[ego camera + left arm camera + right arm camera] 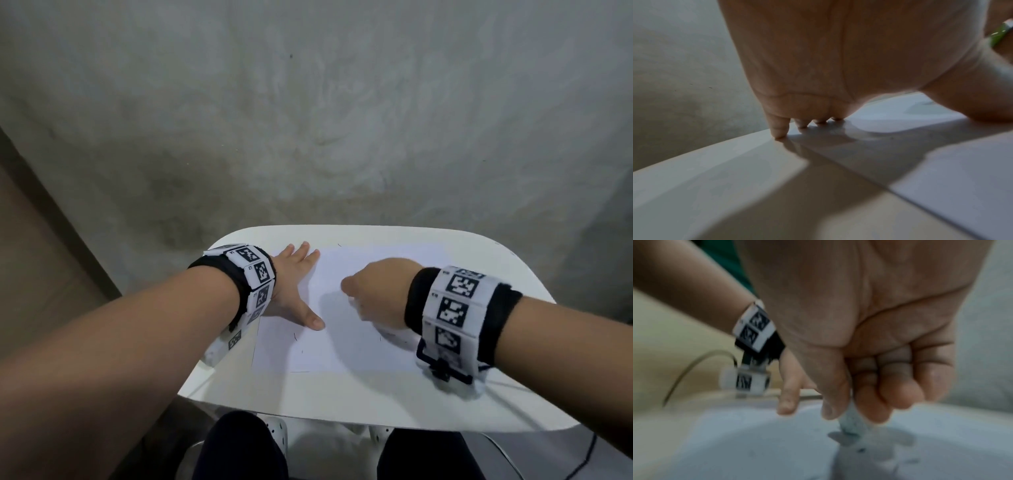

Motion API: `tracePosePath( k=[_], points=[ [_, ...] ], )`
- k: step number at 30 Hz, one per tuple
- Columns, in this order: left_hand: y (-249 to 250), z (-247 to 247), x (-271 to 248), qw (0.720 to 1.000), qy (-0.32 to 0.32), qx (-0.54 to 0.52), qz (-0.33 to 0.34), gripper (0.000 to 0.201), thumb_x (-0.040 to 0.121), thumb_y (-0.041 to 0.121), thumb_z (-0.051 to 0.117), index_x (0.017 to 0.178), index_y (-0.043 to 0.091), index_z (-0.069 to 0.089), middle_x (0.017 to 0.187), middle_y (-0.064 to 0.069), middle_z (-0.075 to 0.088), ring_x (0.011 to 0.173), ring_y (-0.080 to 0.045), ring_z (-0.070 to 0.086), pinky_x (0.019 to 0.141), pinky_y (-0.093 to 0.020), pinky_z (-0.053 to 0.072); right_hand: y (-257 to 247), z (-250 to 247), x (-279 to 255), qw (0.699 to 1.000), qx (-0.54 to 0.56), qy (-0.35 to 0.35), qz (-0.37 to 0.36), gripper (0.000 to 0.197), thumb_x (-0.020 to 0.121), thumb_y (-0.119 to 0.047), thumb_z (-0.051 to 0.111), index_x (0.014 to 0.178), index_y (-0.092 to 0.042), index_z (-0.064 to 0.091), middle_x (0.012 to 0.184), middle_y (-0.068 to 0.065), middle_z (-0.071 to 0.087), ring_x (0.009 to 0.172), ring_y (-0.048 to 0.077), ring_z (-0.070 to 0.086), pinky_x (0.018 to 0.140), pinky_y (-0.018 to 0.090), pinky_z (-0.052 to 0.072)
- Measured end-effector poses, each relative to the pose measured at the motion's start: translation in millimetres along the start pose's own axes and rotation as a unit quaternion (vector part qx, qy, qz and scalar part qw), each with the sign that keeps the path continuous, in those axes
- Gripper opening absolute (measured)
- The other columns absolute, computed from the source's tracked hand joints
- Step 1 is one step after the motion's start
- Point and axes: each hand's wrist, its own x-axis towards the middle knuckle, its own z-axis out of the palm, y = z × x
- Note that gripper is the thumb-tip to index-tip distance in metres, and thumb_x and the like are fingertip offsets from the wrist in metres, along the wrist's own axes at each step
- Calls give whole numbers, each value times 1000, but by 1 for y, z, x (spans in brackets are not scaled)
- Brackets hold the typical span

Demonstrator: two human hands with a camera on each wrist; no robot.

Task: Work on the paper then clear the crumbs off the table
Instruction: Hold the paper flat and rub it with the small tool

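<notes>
From the head view, the right hand (pixel 375 291) hid whatever it pinched, and its fingers were out of sight beneath the knuckles. The right wrist picture was blurred: a pale, speckled object (pixel 852 421) stood between thumb and fingers, its kind unclear. Dark specks on the paper (pixel 342 346) were too small to identify. The desk (pixel 359 401) was cut off by both forearms.

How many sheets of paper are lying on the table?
1. The paper lies flat in the middle of the table, under the left hand and the right hand. A second sheet beneath it cannot be ruled out.
</notes>
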Motion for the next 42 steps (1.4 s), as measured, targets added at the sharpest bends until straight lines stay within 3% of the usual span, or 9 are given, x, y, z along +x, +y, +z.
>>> tracePosePath(
  k=[6, 9, 13, 21, 25, 30, 34, 39, 42],
  points=[
    [3, 0, -1, 1000, 6, 1, -7, 132, 69, 74, 66, 151, 21, -23, 159, 1, -28, 148, -21, -20, 118, -48, 1, 61, -9, 1, 993, -18, -42, 106, 16, 93, -14, 46, 106, -16, 56, 115, 1, 64, 98, 26, 60, 74, 30, 44],
    [1, 1, 0, 1000, 8, -3, -5, 133, 68, 75, 66, 151, 22, -23, 159, 1, -28, 148, -21, -20, 118, -48, 0, 43, -14, 17, 996, 78, 27, 46, 18, 94, -16, 45, 107, -14, 56, 104, 3, 62, 90, 25, 55, 70, 26, 38],
    [0, 3, 0, 1000, 16, -7, 0, 133, 68, 75, 67, 152, 21, -21, 160, 0, -26, 148, -22, -19, 120, -49, 1, 29, -15, 29, 997, 34, 73, 18, 13, 89, -15, 47, 78, -19, 53, 73, -3, 51, 81, 27, 54, 64, 27, 39],
    [3, 3, -3, 1000, 26, -7, -7, 130, 70, 73, 67, 152, 22, -20, 160, 2, -25, 148, -20, -19, 119, -48, 2, 33, -25, -18, 992, -94, -73, 31, 17, 91, -17, 47, 90, -15, 63, 86, 2, 60, 81, 26, 56, 69, 29, 46],
    [3, 2, -4, 1000, 22, -13, -6, 131, 70, 72, 67, 152, 21, -20, 160, 1, -26, 148, -21, -18, 119, -47, 1, 17, -32, 0, 996, -87, -5, 29, 26, 93, -13, 49, 67, -10, 48, 67, 0, 45, 76, 27, 51, 67, 29, 43],
    [3, 3, -3, 1000, 23, -11, -7, 131, 69, 72, 68, 152, 22, -20, 160, 1, -26, 148, -21, -18, 119, -47, 1, 17, -11, -22, 997, -68, -24, -10, 23, 94, -20, 46, 101, -9, 66, 98, 6, 66, 89, 27, 60, 77, 28, 48],
    [3, 2, -3, 1000, 21, -4, -9, 131, 70, 73, 67, 152, 21, -21, 160, 1, -26, 148, -21, -18, 119, -48, 2, 37, -20, -26, 994, -5, -105, -8, 15, 86, -14, 54, 80, -18, 67, 70, -6, 57, 75, 22, 51, 58, 22, 39],
    [3, 2, -3, 1000, 22, -4, -9, 131, 69, 74, 66, 152, 22, -21, 160, 2, -26, 148, -20, -18, 118, -48, 2, 43, -25, 11, 980, 173, -45, 85, 25, 86, -21, 61, 98, -1, 69, 58, -4, 57, 52, 13, 49, 55, 22, 40],
    [1, 3, -1, 1000, 24, -13, -9, 131, 68, 73, 67, 152, 23, -20, 160, 3, -26, 148, -19, -18, 119, -47, 1, 30, -28, 19, 980, 162, -59, 99, 12, 87, -15, 62, 95, -6, 60, 60, -1, 48, 51, 12, 40, 46, 21, 30]
  ],
)
